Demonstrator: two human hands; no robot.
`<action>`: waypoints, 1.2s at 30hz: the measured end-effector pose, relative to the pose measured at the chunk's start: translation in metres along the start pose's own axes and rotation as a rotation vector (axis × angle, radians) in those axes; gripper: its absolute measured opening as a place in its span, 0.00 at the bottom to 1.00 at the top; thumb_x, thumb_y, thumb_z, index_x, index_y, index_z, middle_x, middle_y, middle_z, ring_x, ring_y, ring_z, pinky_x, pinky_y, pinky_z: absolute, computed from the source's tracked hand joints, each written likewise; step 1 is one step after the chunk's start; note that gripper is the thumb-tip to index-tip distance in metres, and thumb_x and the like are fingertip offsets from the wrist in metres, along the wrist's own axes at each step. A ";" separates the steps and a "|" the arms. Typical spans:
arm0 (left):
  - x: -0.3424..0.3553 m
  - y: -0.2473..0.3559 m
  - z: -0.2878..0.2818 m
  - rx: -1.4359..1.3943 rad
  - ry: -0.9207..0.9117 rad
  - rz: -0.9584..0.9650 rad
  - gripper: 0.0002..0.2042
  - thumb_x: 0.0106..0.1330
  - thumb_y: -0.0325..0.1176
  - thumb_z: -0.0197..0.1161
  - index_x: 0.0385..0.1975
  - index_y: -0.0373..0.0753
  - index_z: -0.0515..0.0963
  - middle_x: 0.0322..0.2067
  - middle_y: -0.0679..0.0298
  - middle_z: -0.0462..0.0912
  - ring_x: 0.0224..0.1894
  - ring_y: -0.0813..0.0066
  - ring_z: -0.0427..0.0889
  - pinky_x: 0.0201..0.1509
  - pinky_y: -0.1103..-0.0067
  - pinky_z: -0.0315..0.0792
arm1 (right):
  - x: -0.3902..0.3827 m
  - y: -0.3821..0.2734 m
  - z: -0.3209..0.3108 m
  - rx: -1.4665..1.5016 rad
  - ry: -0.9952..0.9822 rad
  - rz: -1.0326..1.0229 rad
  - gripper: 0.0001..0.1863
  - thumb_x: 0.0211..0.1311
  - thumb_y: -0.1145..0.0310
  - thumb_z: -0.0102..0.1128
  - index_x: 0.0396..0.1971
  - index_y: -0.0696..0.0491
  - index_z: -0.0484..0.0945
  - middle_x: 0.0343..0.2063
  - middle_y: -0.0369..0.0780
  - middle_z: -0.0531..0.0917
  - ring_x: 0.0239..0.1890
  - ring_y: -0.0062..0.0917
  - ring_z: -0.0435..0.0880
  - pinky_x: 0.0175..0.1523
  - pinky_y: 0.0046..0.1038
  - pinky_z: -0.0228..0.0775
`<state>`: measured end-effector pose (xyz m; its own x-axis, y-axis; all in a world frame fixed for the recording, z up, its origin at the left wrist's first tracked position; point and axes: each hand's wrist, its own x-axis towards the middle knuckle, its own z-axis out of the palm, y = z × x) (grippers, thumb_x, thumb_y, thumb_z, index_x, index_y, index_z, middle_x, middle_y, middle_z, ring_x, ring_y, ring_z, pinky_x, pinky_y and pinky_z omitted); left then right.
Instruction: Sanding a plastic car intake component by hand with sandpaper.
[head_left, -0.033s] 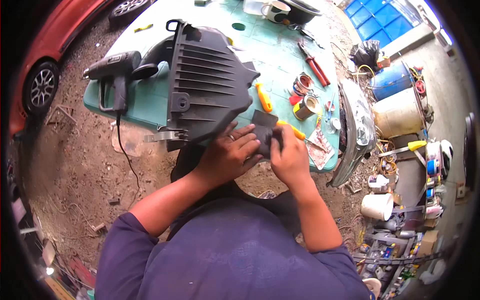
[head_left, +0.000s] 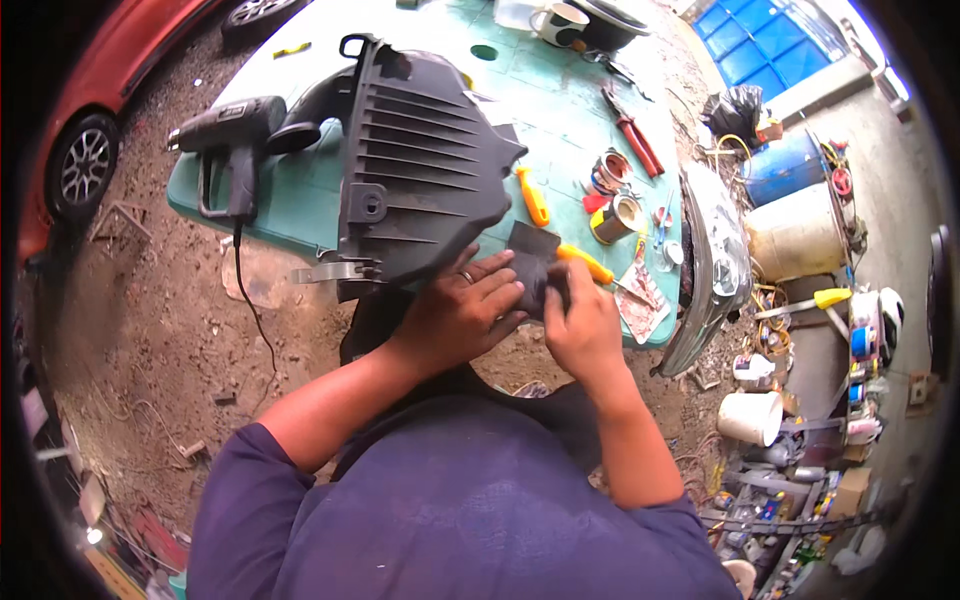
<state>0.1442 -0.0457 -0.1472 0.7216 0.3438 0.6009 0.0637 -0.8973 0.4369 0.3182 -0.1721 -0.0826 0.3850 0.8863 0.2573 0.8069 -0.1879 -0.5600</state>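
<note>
A dark grey sheet (head_left: 535, 241), sandpaper-like, is at the near edge of the green table. My right hand (head_left: 583, 318) has its fingers curled and pinched on the right side of it. The fingers of my left hand (head_left: 462, 308) are stretched out and slightly apart, their tips touching the sheet's left side. Just left of the sheet, a ribbed black plastic housing (head_left: 425, 150) with a metal clip (head_left: 338, 272) stands on the table, close to my left fingers. A yellow-handled screwdriver (head_left: 585, 263) lies beside my right fingers. My right fingers partly hide the sheet.
On the table (head_left: 290, 238) are a heat gun (head_left: 238, 150), a yellow handle (head_left: 533, 197), open cans (head_left: 615, 218), red-handled pliers (head_left: 637, 140) and a smeared scraper (head_left: 642, 298). A headlight (head_left: 712, 262) leans at the right edge. Buckets (head_left: 750, 418) and clutter stand farther right.
The whole view has shifted slightly, so the table things sit a little farther right. Both hands stay at the dark grey sheet; the right fingers have moved only slightly.
</note>
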 end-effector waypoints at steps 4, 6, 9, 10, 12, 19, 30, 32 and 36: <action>0.004 -0.001 -0.003 -0.014 -0.015 0.000 0.16 0.70 0.41 0.80 0.51 0.39 0.90 0.54 0.59 0.93 0.71 0.57 0.87 0.81 0.50 0.70 | 0.023 -0.002 0.012 -0.089 0.049 -0.053 0.09 0.75 0.73 0.63 0.50 0.57 0.82 0.39 0.58 0.91 0.42 0.61 0.90 0.47 0.56 0.82; 0.003 -0.004 -0.003 0.006 -0.016 0.009 0.16 0.71 0.42 0.80 0.51 0.39 0.90 0.55 0.59 0.93 0.71 0.58 0.88 0.81 0.49 0.70 | 0.012 -0.004 0.009 -0.085 0.036 -0.017 0.08 0.75 0.73 0.63 0.49 0.57 0.82 0.39 0.57 0.91 0.42 0.61 0.90 0.46 0.56 0.82; -0.006 -0.009 0.004 -0.014 -0.004 0.025 0.15 0.71 0.41 0.80 0.50 0.39 0.90 0.54 0.60 0.93 0.70 0.59 0.88 0.81 0.49 0.70 | -0.012 -0.003 0.010 -0.061 0.007 -0.042 0.08 0.76 0.72 0.63 0.50 0.56 0.83 0.39 0.56 0.91 0.42 0.59 0.91 0.47 0.55 0.83; -0.003 -0.006 0.004 -0.017 0.008 0.028 0.14 0.71 0.41 0.79 0.49 0.39 0.90 0.54 0.60 0.94 0.71 0.60 0.88 0.82 0.49 0.68 | -0.005 -0.005 0.009 -0.131 0.014 -0.036 0.09 0.75 0.72 0.63 0.51 0.56 0.83 0.40 0.56 0.92 0.43 0.58 0.92 0.47 0.54 0.84; -0.003 -0.004 0.001 -0.016 0.001 0.017 0.14 0.71 0.41 0.80 0.49 0.40 0.90 0.54 0.60 0.94 0.71 0.60 0.88 0.82 0.49 0.68 | -0.001 -0.006 0.016 -0.192 -0.001 -0.010 0.10 0.75 0.73 0.64 0.52 0.56 0.83 0.41 0.56 0.92 0.44 0.58 0.93 0.48 0.53 0.85; -0.004 -0.003 0.002 -0.013 0.000 0.021 0.15 0.70 0.41 0.79 0.50 0.40 0.90 0.56 0.60 0.94 0.70 0.60 0.88 0.81 0.48 0.70 | -0.019 -0.008 0.019 -0.141 0.080 -0.035 0.07 0.76 0.73 0.61 0.48 0.57 0.82 0.39 0.56 0.91 0.42 0.59 0.91 0.46 0.56 0.83; -0.003 -0.001 0.003 -0.055 -0.006 0.010 0.16 0.69 0.41 0.81 0.49 0.40 0.91 0.54 0.60 0.94 0.70 0.60 0.88 0.82 0.47 0.70 | 0.013 -0.002 0.025 -0.198 0.113 -0.008 0.09 0.76 0.73 0.62 0.51 0.58 0.81 0.39 0.59 0.90 0.41 0.62 0.90 0.44 0.58 0.81; 0.001 -0.008 -0.005 -0.023 -0.004 0.018 0.16 0.68 0.41 0.81 0.49 0.40 0.91 0.54 0.59 0.94 0.70 0.61 0.88 0.82 0.47 0.70 | 0.006 -0.001 0.024 -0.167 0.109 -0.020 0.09 0.76 0.73 0.62 0.50 0.58 0.81 0.38 0.59 0.90 0.41 0.62 0.90 0.45 0.57 0.81; 0.001 -0.009 -0.003 -0.036 0.048 0.062 0.16 0.68 0.40 0.79 0.47 0.36 0.88 0.51 0.56 0.93 0.68 0.54 0.89 0.68 0.64 0.84 | 0.004 -0.003 0.025 -0.185 0.085 -0.030 0.09 0.76 0.72 0.62 0.50 0.57 0.81 0.38 0.59 0.90 0.40 0.62 0.90 0.45 0.59 0.80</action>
<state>0.1426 -0.0367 -0.1484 0.6896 0.3011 0.6587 -0.0060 -0.9071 0.4210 0.3063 -0.1575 -0.0996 0.3892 0.8555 0.3414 0.8841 -0.2430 -0.3991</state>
